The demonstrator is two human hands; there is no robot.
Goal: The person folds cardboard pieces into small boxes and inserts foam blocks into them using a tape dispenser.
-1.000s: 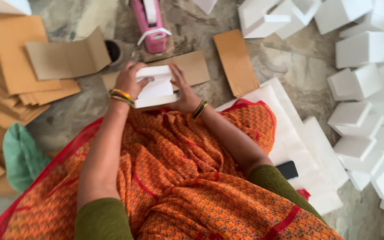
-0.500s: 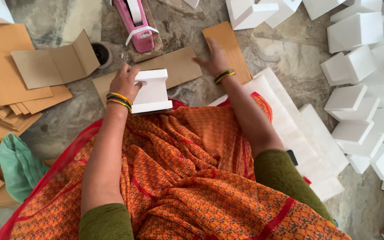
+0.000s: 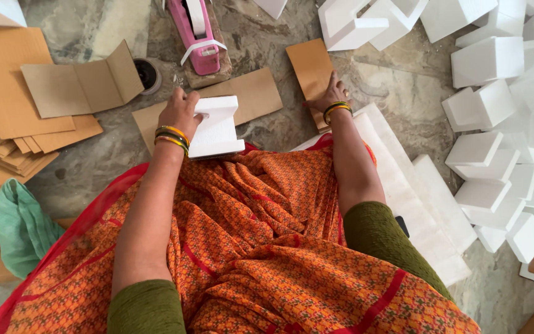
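One white foam block (image 3: pixel 216 127) sits at the front edge of your lap, on the orange patterned cloth (image 3: pixel 261 229), its far end over a flat brown cardboard sheet (image 3: pixel 251 96) on the stone floor (image 3: pixel 397 74). Your left hand (image 3: pixel 180 112) clamps its left side, fingers curled over the top edge, thumb side pressed to the foam, so it's a firm pinch on the block. Your right hand (image 3: pixel 332 96) is well apart to the right, laid flat w/ fingers spread on a smaller brown cardboard piece (image 3: pixel 311 71); it presses down, not closed round anything. Vs 1 s ago: both hands were then on the block, now only the left holds it; right hand had already gone to the card half a sec ago and is in about the same spot now. Block is roughly where it was. Beyond the block stands a pink tape dispenser (image 3: pixel 198 31), w/ a dark tape roll (image 3: pixel 148 74) just left of it. Folded cardboard (image 3: pixel 81 86) and a stack of brown sheets (image 3: pixel 7 111) lie at left, a green cloth (image 3: pixel 23 226) near your left elbow. Many white foam pieces (image 3: pixel 486 62) are heaped at right, flat white foam slabs (image 3: pixel 421 198) beside your right arm.
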